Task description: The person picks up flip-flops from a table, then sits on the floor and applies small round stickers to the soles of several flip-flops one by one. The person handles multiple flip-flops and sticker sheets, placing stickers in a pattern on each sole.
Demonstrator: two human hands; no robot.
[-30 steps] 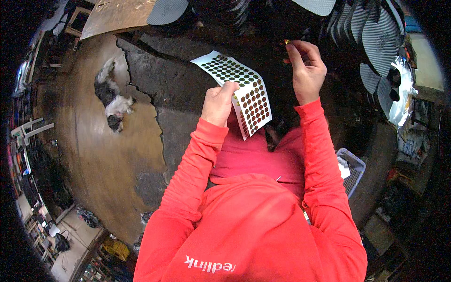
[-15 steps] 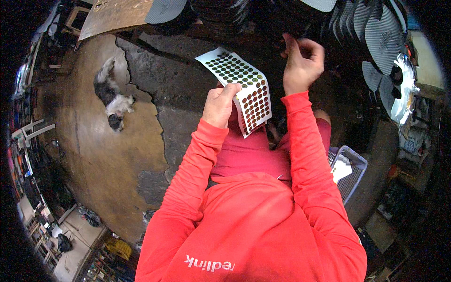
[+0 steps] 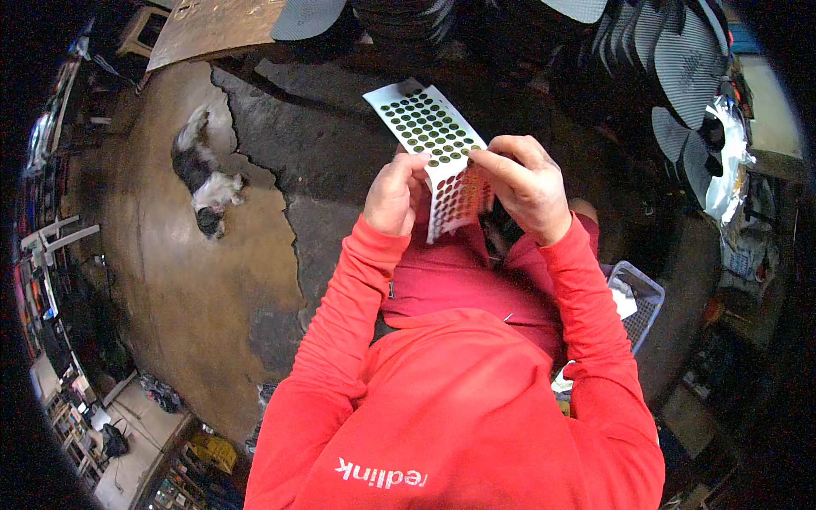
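A white sheet of small round dark stickers [image 3: 429,119] is bent over in front of me, its lower part with reddish dots hanging down. My left hand [image 3: 395,191] grips its left edge, thumb on top, by the fold. At the right edge my right hand [image 3: 529,183] is closed, thumb and forefinger pinched together at a round sticker near the fold. Whether that sticker is lifting off the sheet is too small to tell.
Stacks of dark textured sole-shaped pieces [image 3: 684,72] stand along the far edge and right. A wooden board [image 3: 212,30] lies far left. A dog [image 3: 204,174] lies on the floor. A plastic basket [image 3: 642,310] with white pieces stands at my right.
My right hand has come down and left from beside the dark stacks to the sheet's right edge. The hanging part of the sheet has swung a little; my left hand keeps its hold.
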